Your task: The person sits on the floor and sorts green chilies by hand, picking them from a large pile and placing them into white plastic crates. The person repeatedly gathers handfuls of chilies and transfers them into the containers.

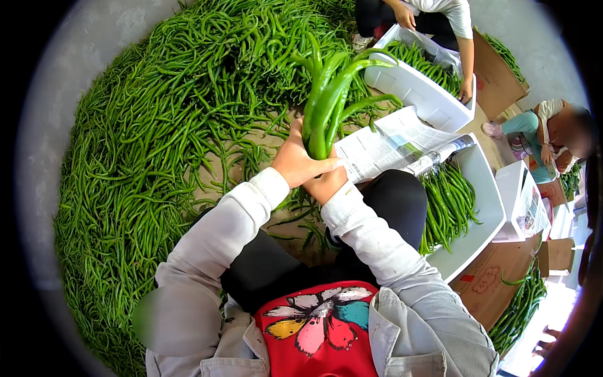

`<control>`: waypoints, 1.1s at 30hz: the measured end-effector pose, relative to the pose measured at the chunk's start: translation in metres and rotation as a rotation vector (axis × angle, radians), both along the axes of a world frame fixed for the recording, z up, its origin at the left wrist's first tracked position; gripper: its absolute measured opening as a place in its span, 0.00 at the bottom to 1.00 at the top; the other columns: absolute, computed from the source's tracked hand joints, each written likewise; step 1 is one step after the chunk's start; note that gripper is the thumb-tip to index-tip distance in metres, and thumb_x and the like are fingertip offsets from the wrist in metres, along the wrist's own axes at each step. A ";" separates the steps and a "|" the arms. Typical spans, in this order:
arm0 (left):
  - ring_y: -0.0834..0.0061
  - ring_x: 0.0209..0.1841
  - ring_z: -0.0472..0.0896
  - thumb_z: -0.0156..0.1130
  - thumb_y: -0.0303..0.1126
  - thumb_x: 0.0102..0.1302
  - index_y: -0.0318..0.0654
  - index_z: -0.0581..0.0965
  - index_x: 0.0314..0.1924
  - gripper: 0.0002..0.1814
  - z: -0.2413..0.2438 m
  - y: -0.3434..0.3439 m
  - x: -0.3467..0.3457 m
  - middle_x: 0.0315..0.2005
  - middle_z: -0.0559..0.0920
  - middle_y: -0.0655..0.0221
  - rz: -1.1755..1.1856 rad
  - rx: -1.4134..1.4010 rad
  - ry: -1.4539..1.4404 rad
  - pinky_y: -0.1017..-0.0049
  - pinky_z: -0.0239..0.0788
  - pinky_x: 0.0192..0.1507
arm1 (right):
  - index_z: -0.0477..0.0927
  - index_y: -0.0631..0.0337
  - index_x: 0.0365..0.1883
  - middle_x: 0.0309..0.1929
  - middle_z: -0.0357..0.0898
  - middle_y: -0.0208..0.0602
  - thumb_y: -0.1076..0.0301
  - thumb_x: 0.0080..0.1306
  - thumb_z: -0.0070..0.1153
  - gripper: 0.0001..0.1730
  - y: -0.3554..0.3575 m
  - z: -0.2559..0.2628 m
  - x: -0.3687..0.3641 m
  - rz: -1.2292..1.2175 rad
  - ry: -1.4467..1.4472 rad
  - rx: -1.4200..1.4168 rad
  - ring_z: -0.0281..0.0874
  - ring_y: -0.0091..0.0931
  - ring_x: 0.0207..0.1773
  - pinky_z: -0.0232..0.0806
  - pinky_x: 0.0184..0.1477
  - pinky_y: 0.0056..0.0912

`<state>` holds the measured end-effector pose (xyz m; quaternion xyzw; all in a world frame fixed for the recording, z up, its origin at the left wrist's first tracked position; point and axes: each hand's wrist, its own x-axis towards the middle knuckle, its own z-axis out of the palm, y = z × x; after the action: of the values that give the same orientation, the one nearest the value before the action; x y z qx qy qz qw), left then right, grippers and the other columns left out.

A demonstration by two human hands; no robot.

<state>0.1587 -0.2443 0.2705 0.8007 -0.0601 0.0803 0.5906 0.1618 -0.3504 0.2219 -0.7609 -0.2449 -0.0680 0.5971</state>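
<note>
A bunch of long green chili peppers (325,103) stands upright between my hands, tips fanned out at the top. My left hand (296,158) wraps the lower part of the bunch from the left, its thumb crossing in front. Just below it, my right hand (329,181) closes around the bunch's base, and part of its fingers is hidden. By my right knee is a white foam box (476,188) lined with newspaper (391,141), with green peppers (447,202) laid lengthwise inside. A large heap of loose green peppers (155,127) spreads out in front and to my left.
Ahead on the right, a person (435,19) bends over another white foam box (424,89) of peppers. Farther right sits another person (549,136) near a white box (518,202). Cardboard boxes (490,278) with peppers stand beside my box. Loose peppers lie on the floor (221,165).
</note>
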 end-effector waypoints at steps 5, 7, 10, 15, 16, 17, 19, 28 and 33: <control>0.77 0.40 0.73 0.68 0.30 0.46 0.35 0.68 0.50 0.29 -0.003 0.018 0.009 0.39 0.76 0.69 -0.066 -0.331 0.258 0.76 0.66 0.46 | 0.64 0.68 0.52 0.37 0.76 0.50 0.55 0.47 0.67 0.40 -0.026 0.038 -0.004 0.255 0.307 -0.287 0.77 0.37 0.41 0.68 0.44 0.34; 0.78 0.39 0.73 0.68 0.29 0.47 0.35 0.69 0.49 0.28 -0.013 0.026 0.011 0.38 0.76 0.70 -0.099 -0.357 0.288 0.76 0.66 0.45 | 0.73 0.67 0.42 0.32 0.77 0.45 0.53 0.46 0.68 0.33 -0.046 0.049 -0.004 0.269 0.046 -0.481 0.78 0.36 0.36 0.69 0.39 0.32; 0.79 0.41 0.73 0.69 0.30 0.46 0.36 0.69 0.50 0.29 -0.016 0.033 0.017 0.39 0.76 0.70 -0.105 -0.276 0.309 0.76 0.66 0.46 | 0.76 0.56 0.38 0.30 0.74 0.37 0.60 0.42 0.68 0.24 -0.073 0.087 -0.001 0.095 -0.331 -0.441 0.74 0.37 0.33 0.69 0.36 0.34; 0.74 0.47 0.73 0.71 0.30 0.42 0.37 0.69 0.51 0.33 -0.009 0.024 0.030 0.44 0.76 0.68 -0.262 0.163 0.014 0.73 0.65 0.49 | 0.70 0.55 0.49 0.44 0.70 0.37 0.72 0.41 0.62 0.32 -0.076 0.112 0.029 0.160 -0.903 -0.489 0.67 0.36 0.52 0.52 0.61 0.50; 0.71 0.48 0.73 0.71 0.30 0.41 0.34 0.68 0.51 0.34 0.006 0.009 0.025 0.44 0.76 0.64 -0.261 0.151 0.207 0.72 0.65 0.50 | 0.70 0.56 0.49 0.44 0.70 0.37 0.72 0.44 0.59 0.30 -0.077 0.104 0.040 0.159 -0.946 -0.590 0.66 0.36 0.53 0.49 0.63 0.50; 0.69 0.48 0.73 0.71 0.31 0.39 0.32 0.67 0.51 0.36 0.009 0.009 0.021 0.44 0.75 0.60 -0.231 0.225 0.163 0.71 0.65 0.51 | 0.69 0.58 0.48 0.44 0.70 0.37 0.72 0.46 0.55 0.27 -0.075 0.100 0.046 0.163 -0.996 -0.682 0.65 0.35 0.55 0.47 0.65 0.51; 0.68 0.50 0.72 0.71 0.34 0.39 0.30 0.65 0.51 0.38 0.028 0.003 0.016 0.46 0.74 0.57 -0.282 0.422 0.333 0.71 0.63 0.53 | 0.70 0.60 0.45 0.42 0.70 0.36 0.70 0.50 0.50 0.21 -0.071 0.090 0.055 0.105 -1.022 -0.724 0.66 0.34 0.52 0.47 0.64 0.51; 0.65 0.45 0.74 0.72 0.38 0.37 0.28 0.68 0.47 0.37 0.010 -0.010 0.012 0.43 0.75 0.55 -0.174 0.510 0.163 0.70 0.66 0.48 | 0.72 0.56 0.27 0.24 0.68 0.28 0.66 0.48 0.49 0.08 -0.064 0.071 0.060 0.034 -1.036 -0.799 0.67 0.26 0.31 0.56 0.36 0.27; 0.72 0.45 0.74 0.72 0.39 0.42 0.30 0.69 0.48 0.35 0.044 -0.037 0.029 0.41 0.76 0.62 -0.392 0.345 0.275 0.73 0.64 0.49 | 0.71 0.55 0.32 0.24 0.69 0.29 0.66 0.46 0.53 0.13 -0.105 0.065 0.078 0.050 -0.973 -0.666 0.69 0.28 0.29 0.58 0.33 0.31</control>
<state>0.1878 -0.2817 0.3142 0.8657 -0.1460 -0.1558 0.4527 0.2394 -0.4550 0.2872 -0.7829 -0.5165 -0.3145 0.1463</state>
